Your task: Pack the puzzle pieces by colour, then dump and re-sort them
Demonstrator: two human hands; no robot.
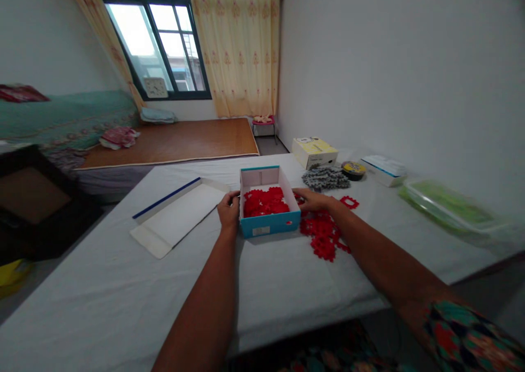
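Observation:
A blue cardboard box [269, 225] with a white inside stands uncovered on the white-clothed table. Red fuzzy pieces [266, 201] are heaped in it. My left hand [228, 210] grips the box's left wall, its fingers curled against it. At the right wall, my right hand [314, 200] has its fingers against the box, partly hidden behind it. More red scalloped pieces [323, 234] lie in a loose pile beside the box, under and in front of my right wrist. One red ring [349, 202] sits apart, just beyond my right forearm.
A shallow white lid [184, 210] with a blue edge lies left of the box. Toward the wall are a yellow-and-white box [315, 152], a grey fuzzy bundle [326, 178], a round black-and-yellow tin [353, 169], a white box [383, 169] and a clear tray of green material [451, 205].

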